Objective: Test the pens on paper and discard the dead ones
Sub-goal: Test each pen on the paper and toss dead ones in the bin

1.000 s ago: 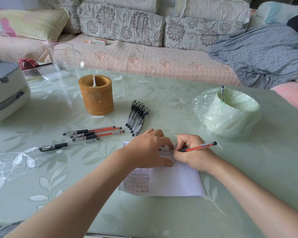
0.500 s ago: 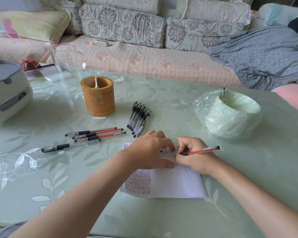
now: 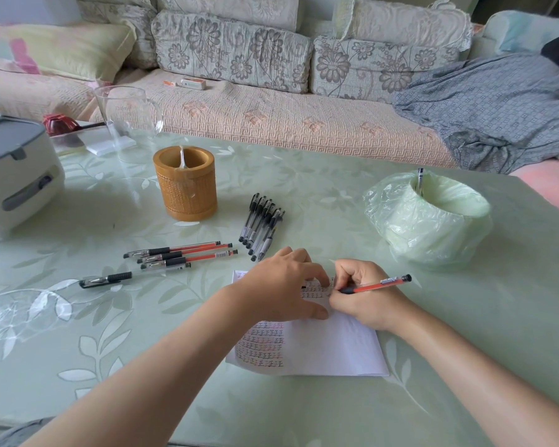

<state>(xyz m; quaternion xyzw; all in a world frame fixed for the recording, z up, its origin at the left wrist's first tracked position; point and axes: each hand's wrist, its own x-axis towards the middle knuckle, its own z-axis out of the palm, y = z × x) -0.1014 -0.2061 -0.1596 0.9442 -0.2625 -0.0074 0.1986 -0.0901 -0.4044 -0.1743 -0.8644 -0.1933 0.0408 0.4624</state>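
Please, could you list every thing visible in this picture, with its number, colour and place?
paper: one, white with written marks, on the table, under both hands
held pen: one, red, tip at the paper
red pens: three, side by side, left of the paper
black pens: one bundle, count unclear, behind the paper
single pen: one, black, far left
pen holder: one, brown, behind the pens
bin: one, pale green liner, right; a pen stands inside
glass jug: one, clear, back left
appliance: one, white and grey, left edge
left hand: presses the paper
right hand: grips the held pen
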